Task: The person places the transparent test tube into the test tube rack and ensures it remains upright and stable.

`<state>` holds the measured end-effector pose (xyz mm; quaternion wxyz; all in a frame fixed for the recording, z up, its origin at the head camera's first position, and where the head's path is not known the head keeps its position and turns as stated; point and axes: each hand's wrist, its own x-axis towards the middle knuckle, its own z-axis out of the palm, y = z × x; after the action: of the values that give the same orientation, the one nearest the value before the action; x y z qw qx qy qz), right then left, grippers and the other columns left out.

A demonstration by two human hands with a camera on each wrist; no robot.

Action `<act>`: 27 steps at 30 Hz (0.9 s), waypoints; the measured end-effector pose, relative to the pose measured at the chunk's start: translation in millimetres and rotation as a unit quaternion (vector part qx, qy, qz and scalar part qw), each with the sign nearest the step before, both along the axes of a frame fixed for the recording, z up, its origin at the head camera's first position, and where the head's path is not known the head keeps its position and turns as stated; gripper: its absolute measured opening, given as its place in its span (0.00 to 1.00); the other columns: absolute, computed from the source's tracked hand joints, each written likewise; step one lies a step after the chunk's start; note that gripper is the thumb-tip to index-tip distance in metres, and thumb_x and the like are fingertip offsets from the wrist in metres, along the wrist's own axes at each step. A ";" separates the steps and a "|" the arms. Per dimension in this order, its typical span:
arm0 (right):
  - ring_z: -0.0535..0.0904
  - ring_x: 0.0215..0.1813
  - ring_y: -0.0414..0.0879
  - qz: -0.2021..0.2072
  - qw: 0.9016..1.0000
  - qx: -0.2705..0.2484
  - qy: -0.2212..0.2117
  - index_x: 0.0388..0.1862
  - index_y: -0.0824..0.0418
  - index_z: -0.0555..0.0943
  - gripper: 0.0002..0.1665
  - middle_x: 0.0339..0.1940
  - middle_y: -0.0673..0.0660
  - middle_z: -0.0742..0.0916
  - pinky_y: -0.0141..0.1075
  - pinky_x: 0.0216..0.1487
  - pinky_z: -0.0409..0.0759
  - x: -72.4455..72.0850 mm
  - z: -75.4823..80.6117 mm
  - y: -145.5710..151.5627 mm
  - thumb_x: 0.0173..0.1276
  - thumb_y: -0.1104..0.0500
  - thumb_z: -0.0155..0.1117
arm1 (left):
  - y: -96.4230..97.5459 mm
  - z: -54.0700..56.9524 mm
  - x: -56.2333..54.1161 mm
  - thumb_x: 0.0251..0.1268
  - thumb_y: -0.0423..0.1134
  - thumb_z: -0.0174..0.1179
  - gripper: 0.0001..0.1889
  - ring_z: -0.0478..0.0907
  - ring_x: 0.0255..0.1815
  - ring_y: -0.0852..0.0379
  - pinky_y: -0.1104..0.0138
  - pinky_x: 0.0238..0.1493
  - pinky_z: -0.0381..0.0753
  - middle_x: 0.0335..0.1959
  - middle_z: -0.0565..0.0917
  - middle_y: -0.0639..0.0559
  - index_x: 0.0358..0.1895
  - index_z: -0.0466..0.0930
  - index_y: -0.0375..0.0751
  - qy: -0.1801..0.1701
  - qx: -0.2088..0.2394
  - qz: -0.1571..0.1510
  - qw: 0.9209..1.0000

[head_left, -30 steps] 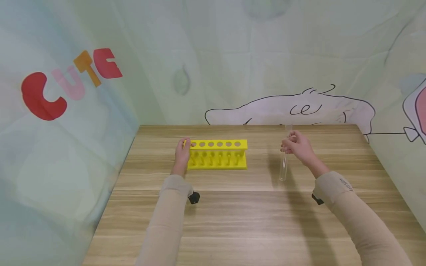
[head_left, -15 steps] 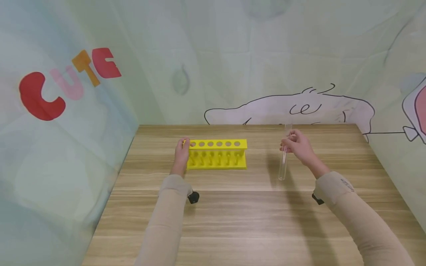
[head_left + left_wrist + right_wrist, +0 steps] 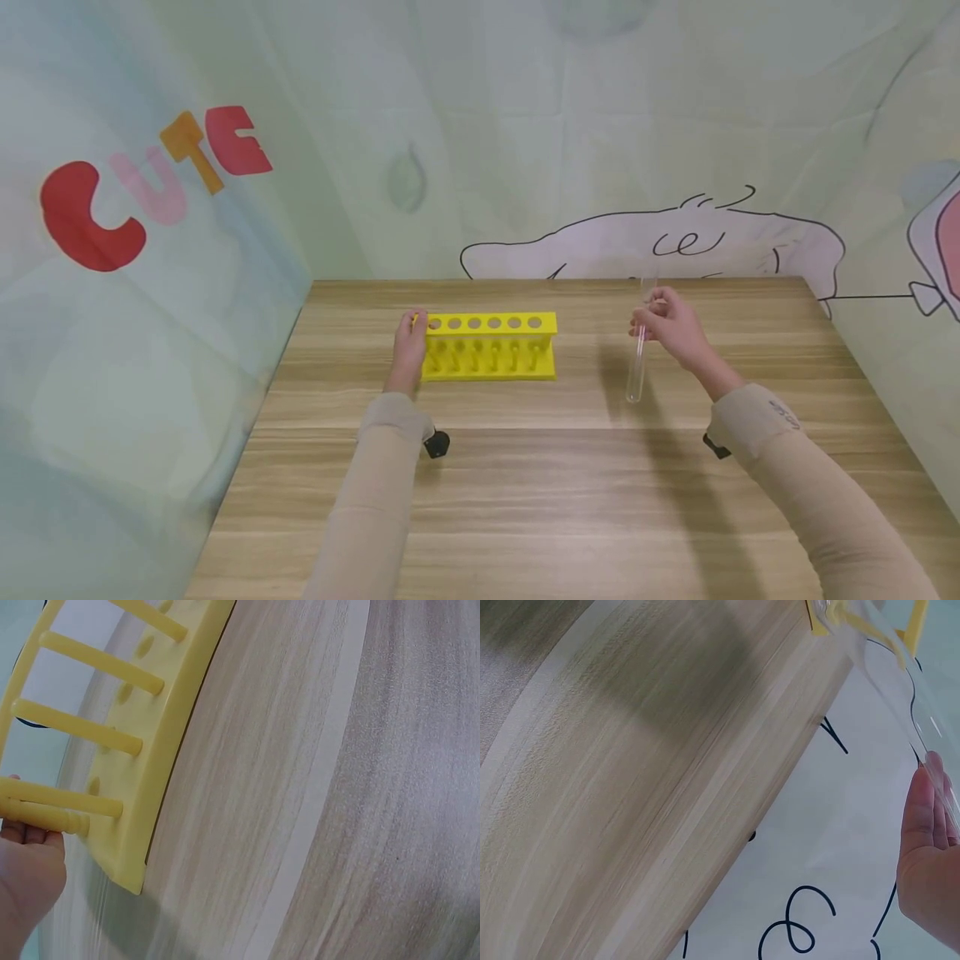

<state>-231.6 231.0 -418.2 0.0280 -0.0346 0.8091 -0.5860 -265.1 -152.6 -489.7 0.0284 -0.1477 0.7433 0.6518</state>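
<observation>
One yellow rack (image 3: 484, 330) stands on the table (image 3: 555, 500); I see the left hand (image 3: 408, 352) gripping the rack's left end; to the rack's right, well apart from it, the right hand (image 3: 671, 327) pinches a clear tube (image 3: 636, 371), tilted, showing above and below the grip; behind the rack hangs a printed cloth (image 3: 480, 150).

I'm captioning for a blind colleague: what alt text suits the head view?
A person's right hand holds a clear test tube over a wooden table, while the left hand grips the left end of a yellow rack with six holes. Behind, a pale backdrop shows a cartoon outline and the word CUTE.
</observation>
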 end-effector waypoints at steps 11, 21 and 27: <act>0.80 0.27 0.35 -0.005 1.000 0.021 0.007 0.43 0.68 0.63 0.13 0.31 0.61 0.82 0.32 0.32 0.80 -0.6 1.2 -2.4 0.64 0.63 0.52 | 0.3 -0.5 0.1 0.69 0.51 0.36 0.17 0.59 0.59 0.53 0.57 0.63 0.54 0.47 0.69 0.50 0.51 0.62 0.46 0.003 0.009 0.002 1.000; 0.80 0.28 0.36 -0.003 1.000 0.027 0.013 0.42 0.64 0.64 0.11 0.33 0.62 0.82 0.30 0.31 0.79 -1.9 4.2 -7.0 0.63 0.63 0.53 | 0.2 0.9 2.3 0.68 0.53 0.36 0.18 0.59 0.57 0.53 0.57 0.60 0.56 0.49 0.69 0.50 0.52 0.61 0.48 -0.002 0.009 -0.006 1.000; 0.80 0.30 0.37 0.004 0.998 0.052 0.035 0.40 0.65 0.63 0.12 0.33 0.63 0.81 0.31 0.33 0.79 -2.4 7.7 -11.1 0.64 0.61 0.53 | 0.5 1.2 2.7 0.68 0.54 0.36 0.18 0.59 0.57 0.52 0.57 0.60 0.56 0.50 0.68 0.50 0.52 0.61 0.47 -0.004 0.012 -0.005 1.000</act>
<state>-234.0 219.9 -410.5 0.0043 -0.0567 0.8389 -0.5414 -262.4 -152.2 -488.5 0.0363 -0.1467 0.7360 0.6599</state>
